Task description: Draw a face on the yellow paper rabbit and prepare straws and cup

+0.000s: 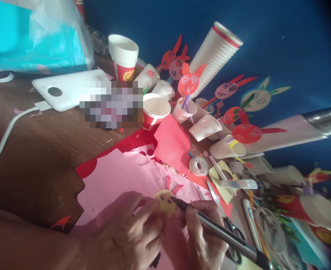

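A round yellow paper face [165, 200] with dark eye marks and red paper ears lies over pink paper [114, 183]. My left hand [131, 228] has its bent fingers on the face's left edge, holding it in place. Between the fingers of my right hand [206, 232] is a dark grey marker pen [224, 230], its tip touching the face near one eye mark. Something small and black [155, 259] shows beneath my left hand; I cannot make out what it is. Scissors [234, 234] lie just beyond my right hand, partly hidden by it.
Paper cups [156, 107] stand and lie at the back, several carrying paper rabbit faces [189, 83]. A tall cup stack [216, 56] leans there. A tape roll [199, 165] lies mid-table. At left are a white power bank [66, 92] with a cable [12, 127] and a plastic bag [55, 41].
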### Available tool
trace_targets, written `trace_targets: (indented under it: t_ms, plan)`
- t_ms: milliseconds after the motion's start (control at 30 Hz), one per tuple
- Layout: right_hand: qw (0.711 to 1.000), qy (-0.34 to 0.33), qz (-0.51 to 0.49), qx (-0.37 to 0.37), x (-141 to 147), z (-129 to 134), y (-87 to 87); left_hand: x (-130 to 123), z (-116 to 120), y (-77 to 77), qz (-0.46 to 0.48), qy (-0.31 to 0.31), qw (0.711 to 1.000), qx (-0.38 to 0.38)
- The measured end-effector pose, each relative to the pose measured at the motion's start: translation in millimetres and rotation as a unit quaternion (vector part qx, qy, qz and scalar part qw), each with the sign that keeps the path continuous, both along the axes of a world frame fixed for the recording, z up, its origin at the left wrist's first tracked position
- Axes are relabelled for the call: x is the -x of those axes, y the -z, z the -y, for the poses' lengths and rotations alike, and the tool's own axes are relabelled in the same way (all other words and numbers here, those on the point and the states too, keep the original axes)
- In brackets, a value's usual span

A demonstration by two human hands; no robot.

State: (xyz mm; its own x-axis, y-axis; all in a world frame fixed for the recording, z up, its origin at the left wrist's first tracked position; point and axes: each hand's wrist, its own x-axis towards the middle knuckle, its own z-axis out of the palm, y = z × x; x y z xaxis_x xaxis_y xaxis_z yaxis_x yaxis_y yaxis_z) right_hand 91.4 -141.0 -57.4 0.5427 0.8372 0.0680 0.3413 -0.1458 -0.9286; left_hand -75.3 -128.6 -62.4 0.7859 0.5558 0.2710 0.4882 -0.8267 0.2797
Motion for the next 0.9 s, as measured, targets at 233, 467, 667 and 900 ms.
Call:
trace_targets:
  t_ms: [233,467,667,900]
  plan:
    - [0.999,0.006,0.014,-0.034,-16,0,-11.2,8,-1,5.6,-0.068,0.017,0.994,-0.08]
    - [0.998,-0.028,0.054,-0.025,-17,9,-9.5,8,-6,-2.6,-0.08,0.027,0.996,-0.024]
    - [0.995,-0.048,0.046,-0.068,-19,12,-1.3,13,-15,-11.1,-0.033,0.052,0.998,-0.003]
    - [0.991,-0.097,0.023,-0.086,-19,23,3.5,18,-23,-16.5,0.012,0.06,0.995,0.073]
